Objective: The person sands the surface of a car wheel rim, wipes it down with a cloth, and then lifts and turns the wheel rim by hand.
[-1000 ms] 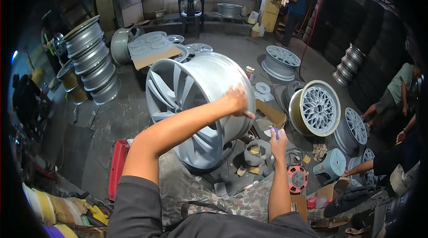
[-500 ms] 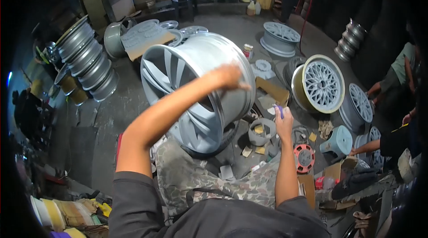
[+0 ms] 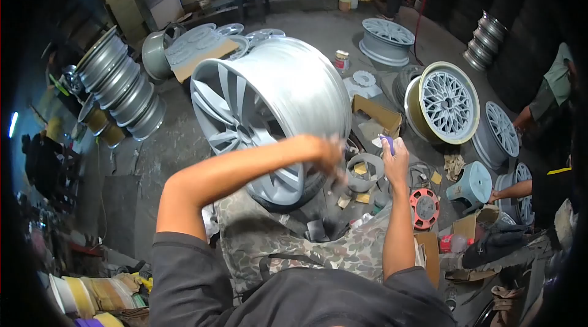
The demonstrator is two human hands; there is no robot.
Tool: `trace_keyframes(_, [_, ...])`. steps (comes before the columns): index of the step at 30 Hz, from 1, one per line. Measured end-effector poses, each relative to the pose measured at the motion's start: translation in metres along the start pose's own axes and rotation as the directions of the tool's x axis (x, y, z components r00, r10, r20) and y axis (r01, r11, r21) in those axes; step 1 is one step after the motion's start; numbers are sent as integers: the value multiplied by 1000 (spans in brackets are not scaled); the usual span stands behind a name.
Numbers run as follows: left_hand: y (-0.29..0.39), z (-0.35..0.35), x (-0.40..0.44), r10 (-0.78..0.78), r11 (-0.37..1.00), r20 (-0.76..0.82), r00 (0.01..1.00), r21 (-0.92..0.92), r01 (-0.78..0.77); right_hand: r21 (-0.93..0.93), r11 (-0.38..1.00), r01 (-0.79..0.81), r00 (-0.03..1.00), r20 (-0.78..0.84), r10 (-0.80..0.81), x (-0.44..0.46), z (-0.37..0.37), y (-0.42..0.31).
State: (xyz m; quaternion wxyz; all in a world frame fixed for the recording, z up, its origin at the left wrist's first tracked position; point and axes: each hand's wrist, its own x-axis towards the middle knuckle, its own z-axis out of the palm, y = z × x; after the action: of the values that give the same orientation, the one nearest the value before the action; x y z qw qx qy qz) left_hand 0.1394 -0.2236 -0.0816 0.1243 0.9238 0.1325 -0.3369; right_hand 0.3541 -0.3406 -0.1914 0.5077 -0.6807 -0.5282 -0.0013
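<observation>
The silver wheel rim [image 3: 306, 82] tilts before the person's lap [image 3: 343, 256], a gold-edged wheel [image 3: 447, 103] to its right — at its lower right, the left hand [image 3: 331, 157], too blurred to tell opening or grip; further right, the right hand [image 3: 397, 157], curled around a purple object [image 3: 388, 142].

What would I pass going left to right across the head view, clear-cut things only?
Stacked silver rims, large wheel, right hand with purple item, red disc, blue stool.
</observation>
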Motion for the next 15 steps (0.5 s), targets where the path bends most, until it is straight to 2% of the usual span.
trace_keyframes(1, [-14, -6, 6, -72, 991, -200, 977, 97, 93, -5, 1000, -13, 1000, 9, 13, -5, -2, 2])
trace_keyframes(2, [-44, -20, 17, -301, 950, -187, 935, 26, 312, -11, 1000, -18, 1000, 13, 18, -4, -5, 5])
trace_keyframes(3, [-69, -15, 7, -331, 867, -609, 721, 105, 487, -14, 1000, -19, 1000, 12, 19, -2, -6, 6])
trace_keyframes(4, [-83, -38, -9, -467, 793, -558, 686, 79, 604, -32, 999, -14, 1000, 7, 15, -2, -8, 6])
trace_keyframes(6, [-107, -62, -23, -662, 717, -408, 629, -101, 690, -19, 999, -27, 1000, 1, 27, -1, -8, 5])
trace_keyframes(7, [-108, -64, -18, -658, 720, -414, 629, -100, 687, -6, 999, -40, 999, -7, 40, 0, -7, 5])
trace_keyframes(9, [-103, -64, -4, -708, 622, -460, 536, -47, 782, -22, 1000, -3, 1000, -26, 2, 2, -5, 4])
trace_keyframes(11, [-89, -38, 35, -543, 722, -513, 664, 118, 682, -15, 1000, -1, 1000, 8, 1, 0, -4, 4])
trace_keyframes(12, [-59, -28, 40, -440, 777, -423, 792, 263, 572, -16, 999, -44, 999, 27, 44, -1, -4, 5])
trace_keyframes(13, [-51, -16, 38, -216, 963, -126, 968, 134, 233, -13, 999, -48, 999, 24, 48, -1, -5, 5])
trace_keyframes(14, [-42, -3, 37, 112, 990, 127, 986, -102, -99, -13, 999, -45, 999, 18, 45, -2, -7, 4])
trace_keyframes(15, [15, -11, 11, 17, 991, 225, 974, -130, 13, -16, 999, -42, 999, 13, 42, -2, -10, 4])
